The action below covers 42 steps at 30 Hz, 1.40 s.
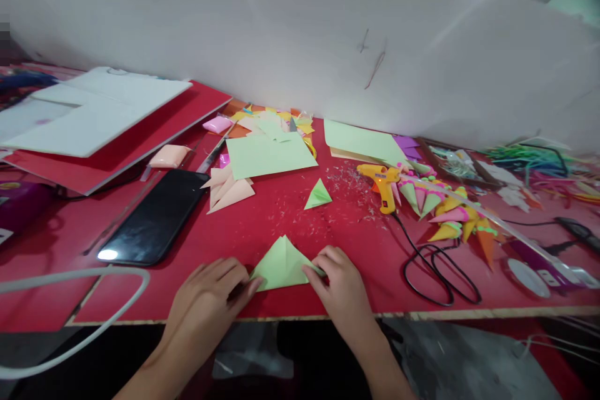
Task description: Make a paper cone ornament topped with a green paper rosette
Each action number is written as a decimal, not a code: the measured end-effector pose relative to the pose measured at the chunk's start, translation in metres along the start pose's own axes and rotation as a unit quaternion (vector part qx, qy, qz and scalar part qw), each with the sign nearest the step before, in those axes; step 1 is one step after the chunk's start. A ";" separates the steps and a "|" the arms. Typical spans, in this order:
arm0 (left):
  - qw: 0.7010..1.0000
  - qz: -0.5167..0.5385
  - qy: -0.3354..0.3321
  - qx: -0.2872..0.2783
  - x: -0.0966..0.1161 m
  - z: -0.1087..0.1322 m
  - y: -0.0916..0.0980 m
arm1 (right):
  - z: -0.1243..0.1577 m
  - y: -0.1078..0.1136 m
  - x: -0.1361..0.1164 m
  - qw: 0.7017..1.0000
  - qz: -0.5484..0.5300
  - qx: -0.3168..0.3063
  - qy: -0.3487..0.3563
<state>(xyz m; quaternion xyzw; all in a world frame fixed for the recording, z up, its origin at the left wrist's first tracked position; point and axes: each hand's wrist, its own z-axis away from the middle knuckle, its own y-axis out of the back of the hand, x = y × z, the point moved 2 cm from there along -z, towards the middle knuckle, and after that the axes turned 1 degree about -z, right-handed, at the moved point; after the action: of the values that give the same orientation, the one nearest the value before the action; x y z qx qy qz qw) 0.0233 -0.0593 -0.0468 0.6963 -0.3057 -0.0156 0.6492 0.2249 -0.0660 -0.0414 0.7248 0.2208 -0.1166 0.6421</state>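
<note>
A pale green sheet of paper (285, 265), folded into a triangle with its peak pointing away from me, lies on the red table near the front edge. My left hand (213, 290) pinches its left corner between thumb and fingers. The right corner is pinched by my right hand (338, 278). A crease runs down the paper's middle. Just beyond it sits a smaller folded green paper triangle (319, 195), touched by neither hand. Farther back is a flat green sheet (270, 156), with folded peach paper pieces (229, 190) beside it.
A black phone (157, 215) lies left of my hands. On the right are a yellow glue gun (383, 184) with a looped black cord, and several paper cones (450, 215). White boards (103, 109) rest at the back left. A white cable (135, 300) arches at the front left.
</note>
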 end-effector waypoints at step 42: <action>0.915 -0.010 -0.245 -0.319 -0.041 -0.058 0.025 | -0.009 0.001 -0.009 0.980 0.198 0.034 -0.006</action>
<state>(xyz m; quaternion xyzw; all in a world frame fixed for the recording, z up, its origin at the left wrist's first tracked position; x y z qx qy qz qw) 0.0040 0.0120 -0.0306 0.4296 -0.4267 -0.2891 0.7415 0.2167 -0.0591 -0.0350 0.7750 0.0653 0.0014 0.6285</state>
